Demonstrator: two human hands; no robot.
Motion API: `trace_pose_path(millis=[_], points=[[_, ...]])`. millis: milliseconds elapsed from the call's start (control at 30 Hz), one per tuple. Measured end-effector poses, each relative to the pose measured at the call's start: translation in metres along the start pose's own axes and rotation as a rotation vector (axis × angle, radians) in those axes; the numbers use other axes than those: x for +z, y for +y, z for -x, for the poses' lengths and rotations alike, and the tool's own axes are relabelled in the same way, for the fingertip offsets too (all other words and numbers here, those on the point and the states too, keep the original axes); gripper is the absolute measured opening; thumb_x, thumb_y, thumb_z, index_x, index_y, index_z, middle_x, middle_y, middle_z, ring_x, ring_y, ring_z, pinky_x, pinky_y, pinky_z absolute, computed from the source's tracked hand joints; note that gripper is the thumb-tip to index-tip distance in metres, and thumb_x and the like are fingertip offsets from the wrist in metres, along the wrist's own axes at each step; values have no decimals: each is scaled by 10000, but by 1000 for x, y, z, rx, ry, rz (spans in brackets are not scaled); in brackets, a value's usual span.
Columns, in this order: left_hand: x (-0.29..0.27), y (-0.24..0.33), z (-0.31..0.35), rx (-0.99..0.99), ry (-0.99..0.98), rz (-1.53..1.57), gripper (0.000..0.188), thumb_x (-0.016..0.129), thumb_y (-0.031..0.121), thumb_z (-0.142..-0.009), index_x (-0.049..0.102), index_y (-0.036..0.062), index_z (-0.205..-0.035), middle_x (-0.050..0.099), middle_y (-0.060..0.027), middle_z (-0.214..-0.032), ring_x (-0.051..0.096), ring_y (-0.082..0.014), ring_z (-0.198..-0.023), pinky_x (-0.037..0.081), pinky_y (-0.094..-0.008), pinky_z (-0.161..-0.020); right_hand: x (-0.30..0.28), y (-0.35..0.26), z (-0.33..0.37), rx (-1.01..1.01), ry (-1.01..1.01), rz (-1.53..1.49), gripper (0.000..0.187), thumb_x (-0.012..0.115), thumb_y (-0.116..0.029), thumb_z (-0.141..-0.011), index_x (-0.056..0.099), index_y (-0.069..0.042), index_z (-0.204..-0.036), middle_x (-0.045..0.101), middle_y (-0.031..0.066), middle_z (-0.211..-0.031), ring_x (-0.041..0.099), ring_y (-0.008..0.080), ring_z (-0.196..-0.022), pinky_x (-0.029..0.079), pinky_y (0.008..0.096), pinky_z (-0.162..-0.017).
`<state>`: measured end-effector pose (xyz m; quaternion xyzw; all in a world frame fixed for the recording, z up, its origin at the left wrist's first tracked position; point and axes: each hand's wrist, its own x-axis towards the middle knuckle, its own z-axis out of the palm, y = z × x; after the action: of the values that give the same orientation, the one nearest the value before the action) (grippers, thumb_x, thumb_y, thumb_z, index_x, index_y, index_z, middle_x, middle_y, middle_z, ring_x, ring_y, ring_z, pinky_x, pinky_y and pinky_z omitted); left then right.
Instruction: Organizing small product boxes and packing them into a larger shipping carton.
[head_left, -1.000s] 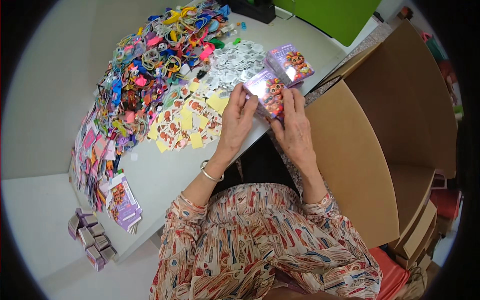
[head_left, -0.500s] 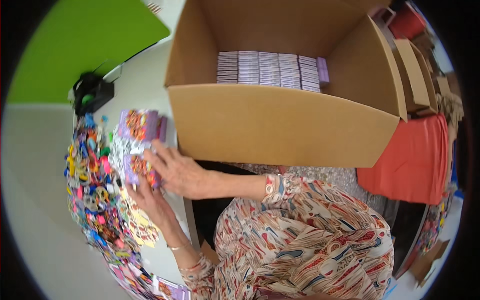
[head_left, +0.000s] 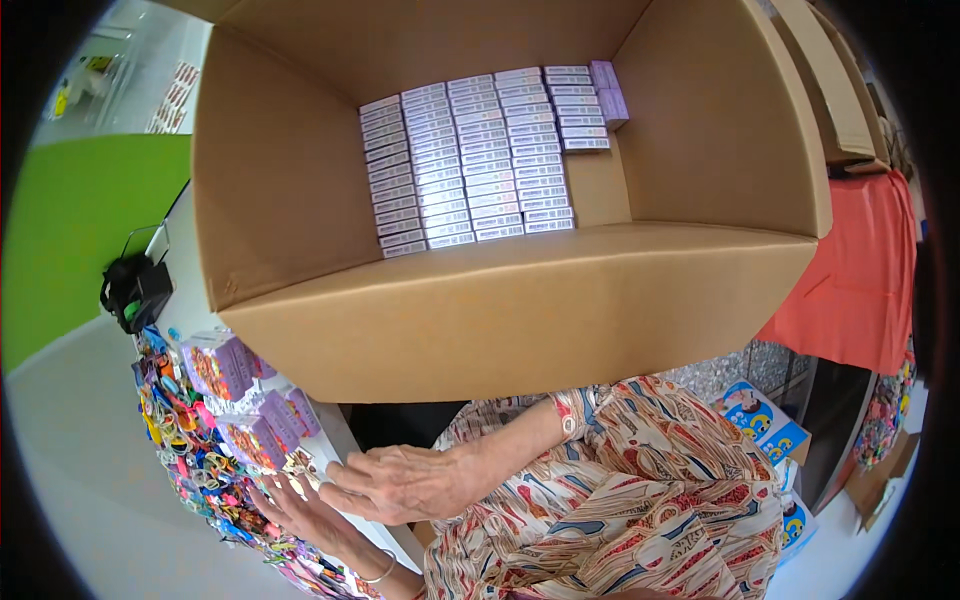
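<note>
Purple boxes (head_left: 252, 438) sit at eleven o'clock from the left hand (head_left: 318, 522), its fingers spread, nothing seen in them; right hand (head_left: 402, 485) loosely curled beside it, cannot tell whether it pinches anything. Brown carton (head_left: 530, 315) at one o'clock from the right hand, near wall (head_left: 450, 335) standing before the packed rows (head_left: 480, 165); trinket pile (head_left: 187, 435) at ten o'clock from the left.

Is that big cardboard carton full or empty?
Partly full: the carton holds columns of small boxes, but bare cardboard shows inside, toward its right side.
</note>
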<state>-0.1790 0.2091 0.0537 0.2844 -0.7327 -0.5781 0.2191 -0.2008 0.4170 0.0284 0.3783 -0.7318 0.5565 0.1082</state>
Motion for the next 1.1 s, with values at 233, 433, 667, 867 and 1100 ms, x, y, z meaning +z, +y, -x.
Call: trace_pose_path(millis=[233,433,667,867,1100], points=[[6,7,11,-15,4,-111,568,584,274,-934,293,82,-1382,420,-202,-1345,450,-269,-1231,376,-450,-1044,1,9,13,-53,-41,108,515,659,-121,-630,493,111,-1059,498,139,-900,523,203,-761,475,261,-580],[21,7,16,-49,-4,-194,544,563,290,-944,300,79,-1370,436,-210,-1328,454,-287,-1229,376,-450,-1038,6,11,20,-40,-109,74,488,630,-153,-667,490,141,-1030,548,148,-849,535,228,-778,449,296,-585],[15,2,11,-46,-21,-176,566,575,296,-935,296,61,-1367,441,-223,-1294,460,-333,-1205,381,-486,-1023,19,13,19,-58,-41,187,434,621,-196,-635,502,100,-930,513,107,-738,510,213,-708,408,304,-539],[23,3,11,-19,0,-179,595,586,284,-930,283,58,-1389,440,-217,-1299,445,-339,-1210,398,-494,-1004,24,10,26,-26,-17,199,339,568,-199,-680,524,63,-891,484,83,-688,489,205,-662,372,304,-494],[11,11,12,-20,-33,-55,606,570,193,-941,239,60,-1431,412,-194,-1373,455,-287,-1223,412,-459,-1001,2,3,18,-55,-213,94,414,633,-123,-615,487,82,-945,484,112,-759,504,192,-690,425,267,-521]])
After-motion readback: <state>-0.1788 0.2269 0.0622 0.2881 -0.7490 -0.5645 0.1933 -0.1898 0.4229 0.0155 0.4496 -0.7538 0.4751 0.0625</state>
